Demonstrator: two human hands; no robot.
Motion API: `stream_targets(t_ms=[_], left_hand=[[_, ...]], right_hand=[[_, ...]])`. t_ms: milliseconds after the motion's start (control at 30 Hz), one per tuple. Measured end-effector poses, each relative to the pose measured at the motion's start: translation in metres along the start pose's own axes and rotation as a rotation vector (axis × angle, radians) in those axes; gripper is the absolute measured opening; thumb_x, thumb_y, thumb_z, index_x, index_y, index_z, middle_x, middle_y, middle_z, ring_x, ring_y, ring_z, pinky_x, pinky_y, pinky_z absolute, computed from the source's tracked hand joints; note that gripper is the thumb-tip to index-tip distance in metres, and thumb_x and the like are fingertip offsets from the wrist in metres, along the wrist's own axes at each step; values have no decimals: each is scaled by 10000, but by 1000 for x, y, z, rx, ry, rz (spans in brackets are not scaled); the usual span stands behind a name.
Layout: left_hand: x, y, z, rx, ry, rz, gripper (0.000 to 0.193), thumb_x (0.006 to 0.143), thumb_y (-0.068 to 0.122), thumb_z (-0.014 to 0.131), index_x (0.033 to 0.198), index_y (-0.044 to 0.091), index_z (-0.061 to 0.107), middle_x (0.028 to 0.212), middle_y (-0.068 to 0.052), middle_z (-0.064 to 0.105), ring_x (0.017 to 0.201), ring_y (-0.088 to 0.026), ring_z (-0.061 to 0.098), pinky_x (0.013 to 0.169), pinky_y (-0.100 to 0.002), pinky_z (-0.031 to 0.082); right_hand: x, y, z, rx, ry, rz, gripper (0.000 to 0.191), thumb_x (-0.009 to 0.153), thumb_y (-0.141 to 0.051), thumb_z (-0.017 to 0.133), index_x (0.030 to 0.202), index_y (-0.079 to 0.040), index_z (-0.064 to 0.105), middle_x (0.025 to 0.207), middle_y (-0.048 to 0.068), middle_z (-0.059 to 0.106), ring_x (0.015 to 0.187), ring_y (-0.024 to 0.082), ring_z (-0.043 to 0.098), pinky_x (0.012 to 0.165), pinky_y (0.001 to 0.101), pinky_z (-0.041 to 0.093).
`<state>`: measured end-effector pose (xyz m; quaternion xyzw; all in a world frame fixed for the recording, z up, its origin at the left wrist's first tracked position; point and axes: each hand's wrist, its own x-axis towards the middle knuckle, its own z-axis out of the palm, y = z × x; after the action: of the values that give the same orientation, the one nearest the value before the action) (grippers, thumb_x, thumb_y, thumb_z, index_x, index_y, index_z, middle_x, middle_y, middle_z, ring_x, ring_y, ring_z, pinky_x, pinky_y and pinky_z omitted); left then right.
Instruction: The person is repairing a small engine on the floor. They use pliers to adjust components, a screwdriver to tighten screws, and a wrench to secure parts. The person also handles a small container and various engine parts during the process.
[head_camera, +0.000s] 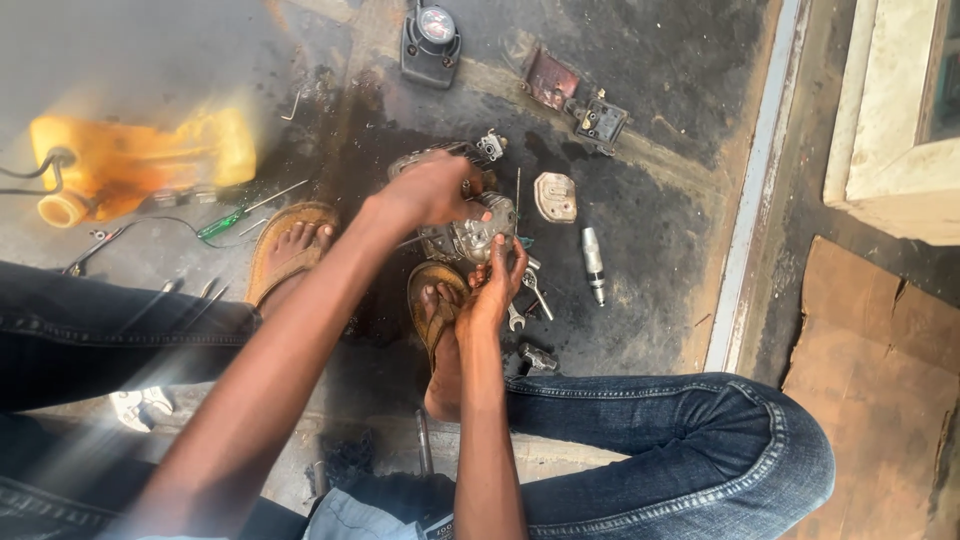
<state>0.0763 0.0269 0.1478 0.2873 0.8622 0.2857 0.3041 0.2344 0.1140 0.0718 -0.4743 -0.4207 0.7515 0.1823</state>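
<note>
A yellow plastic jerrycan (140, 160) lies on the oily concrete floor (650, 250) at far left, with a green-handled screwdriver (235, 217) just right of it. At centre, the left hand (430, 190) presses down over the top of a grey metal engine part (468, 232), fingers curled around it. The right hand (497, 282) cups the part from below, fingers closed on its edge. Further right lie a metal cover plate (555, 196) and a silver cylindrical tool (593, 262).

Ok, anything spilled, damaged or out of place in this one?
Yes. The yellow jerrycan lies tipped on its side at upper left, the floor is blackened with oily grime, and loose tools surround the metal engine part both hands grip.
</note>
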Motion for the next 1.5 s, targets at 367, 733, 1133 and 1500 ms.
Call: stream_targets(t_ms=[367, 733, 1133, 1500], left_hand=[[-2, 3, 29, 5, 179, -20, 355, 804, 240, 835, 978, -47, 718, 1110, -296, 674, 1057, -452, 667, 924, -503, 548], [-3, -9, 26, -97, 22, -49, 321, 803, 178, 793, 1016, -50, 721, 1113, -297, 678, 1029, -424, 703, 909, -503, 576], [3, -2, 32, -65, 247, -79, 286, 676, 81, 866, 883, -62, 730, 939, -277, 709, 930, -399, 711, 866, -494, 572], [7, 0, 40, -115, 427, -77, 117, 702, -78, 771, 799, -113, 714, 867, -335, 704, 828, -419, 725, 745, -479, 600]], right_hand=[[-7, 0, 4, -129, -7, -31, 601, 836, -511, 752, 1331, -241, 544, 1173, -14, 587, 943, 127, 549, 747, 319, 496], [-10, -1, 8, -115, -28, -32, 477, 871, -456, 759, 1260, -248, 577, 891, -26, 512, 762, 97, 450, 645, 260, 411], [-4, 0, 7, -71, -33, -43, 410, 896, -358, 753, 1236, -215, 573, 947, -44, 572, 761, 70, 490, 617, 231, 398], [4, 4, 4, -89, -13, -60, 424, 877, -347, 784, 1215, -196, 578, 852, -14, 523, 708, 74, 466, 582, 221, 380]])
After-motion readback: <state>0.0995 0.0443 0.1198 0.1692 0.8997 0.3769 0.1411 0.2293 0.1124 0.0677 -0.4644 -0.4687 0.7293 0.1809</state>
